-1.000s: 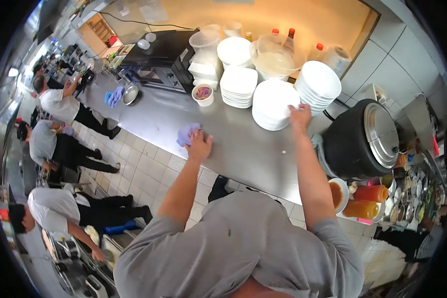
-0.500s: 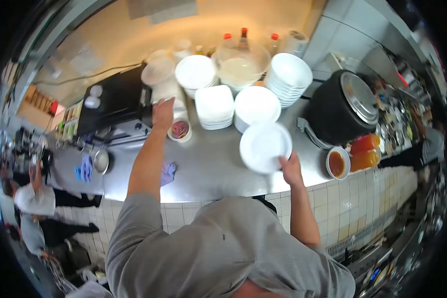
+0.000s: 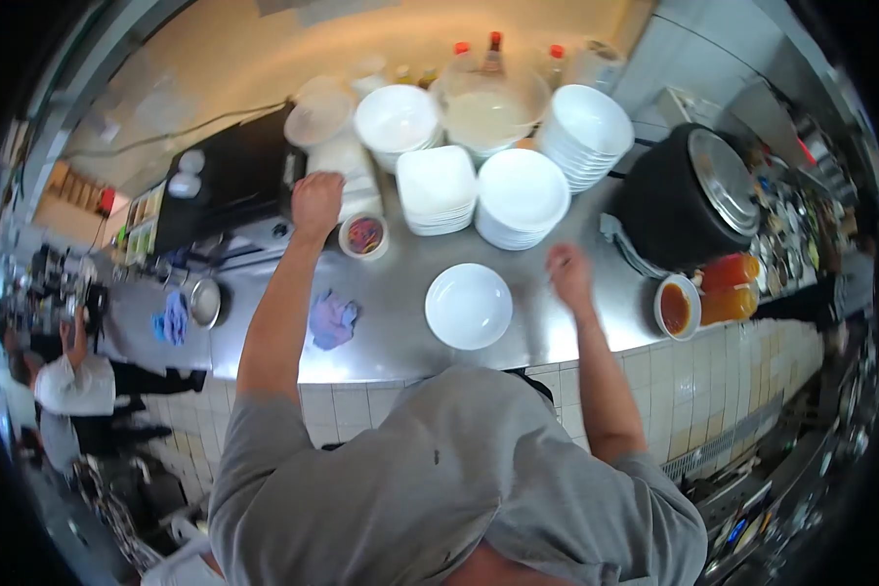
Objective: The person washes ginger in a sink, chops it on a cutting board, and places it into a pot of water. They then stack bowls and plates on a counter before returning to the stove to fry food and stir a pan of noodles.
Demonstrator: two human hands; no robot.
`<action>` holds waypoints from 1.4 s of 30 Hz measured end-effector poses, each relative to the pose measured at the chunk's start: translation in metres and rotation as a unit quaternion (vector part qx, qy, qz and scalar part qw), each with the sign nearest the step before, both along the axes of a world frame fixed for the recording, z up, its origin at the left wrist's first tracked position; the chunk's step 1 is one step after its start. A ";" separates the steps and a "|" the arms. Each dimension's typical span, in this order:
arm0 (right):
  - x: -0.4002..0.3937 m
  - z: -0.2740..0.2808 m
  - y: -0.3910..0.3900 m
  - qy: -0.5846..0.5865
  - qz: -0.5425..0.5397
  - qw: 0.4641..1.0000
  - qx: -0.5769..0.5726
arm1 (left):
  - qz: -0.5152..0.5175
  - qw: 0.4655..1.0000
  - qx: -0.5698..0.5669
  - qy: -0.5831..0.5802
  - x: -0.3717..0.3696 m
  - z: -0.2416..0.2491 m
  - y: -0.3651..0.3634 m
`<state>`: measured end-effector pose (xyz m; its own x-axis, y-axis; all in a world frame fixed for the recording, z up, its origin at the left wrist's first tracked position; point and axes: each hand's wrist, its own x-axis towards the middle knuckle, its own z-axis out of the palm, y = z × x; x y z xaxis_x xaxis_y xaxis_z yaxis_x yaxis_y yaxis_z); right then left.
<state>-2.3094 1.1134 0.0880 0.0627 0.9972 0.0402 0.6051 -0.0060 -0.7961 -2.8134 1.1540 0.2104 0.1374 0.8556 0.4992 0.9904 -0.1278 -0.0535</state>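
A commercial kitchen seen from above through a wide lens: a long stainless-steel worktop (image 3: 400, 337) runs beneath a warm yellow wall, with pale tiles on its front face and on the floor below. In the head view, the person in a grey shirt leans over it with both arms stretched forward. The left hand (image 3: 316, 202) is closed into a loose fist at the stack of white square containers (image 3: 347, 166) beside the black appliance (image 3: 230, 186); whether it actually grips anything there cannot be told. Just right of that hand sits a small white tub with colourful contents (image 3: 364, 235). The right hand (image 3: 567, 270) hovers over the steel, blurred, fingers loosely spread and holding nothing. Between the two arms a single round white plate (image 3: 469, 306) lies flat near the front edge, apart from both hands. A crumpled lilac cloth (image 3: 332, 319) lies just left of it, beside the left forearm. Behind the plate stand a stack of round white plates (image 3: 523, 198), a stack of square white plates (image 3: 438, 188) and a tilted stack of white bowls (image 3: 584, 134). To the right sit a large black pot with a steel lid (image 3: 689, 210) and a white bowl of brown sauce (image 3: 676, 307). At far left another person in a white shirt (image 3: 73, 383) stands on the floor.
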 end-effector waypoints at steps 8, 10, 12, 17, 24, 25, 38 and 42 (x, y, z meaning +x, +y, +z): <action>0.031 0.154 0.174 -0.263 0.109 0.928 0.240 | -0.067 0.980 0.089 -0.167 0.028 0.043 -0.054; 0.032 0.167 0.181 -0.310 0.125 0.933 0.133 | -0.048 0.779 -0.021 -0.625 0.029 0.038 -0.071; 0.033 0.168 0.187 -0.354 0.148 0.923 0.023 | -0.056 0.673 -0.034 -0.737 0.024 0.026 -0.088; 0.046 0.189 0.227 -0.284 0.125 0.942 0.128 | -0.029 0.271 -0.106 -0.956 0.063 0.012 -0.121; 0.064 0.207 0.211 0.573 -0.085 0.815 -0.012 | 0.004 0.390 -0.313 -0.866 0.134 -0.090 -0.145; 0.063 0.205 0.200 0.681 -0.018 0.732 0.000 | 0.002 0.387 -0.320 -0.865 0.147 -0.093 -0.143; -0.007 0.160 -0.082 0.169 0.232 0.956 -0.062 | 0.037 0.920 -0.290 -0.261 0.199 -0.104 -0.130; -0.051 0.110 -0.119 -0.167 0.304 0.930 0.124 | -0.002 0.923 -0.281 -0.262 0.185 -0.116 -0.140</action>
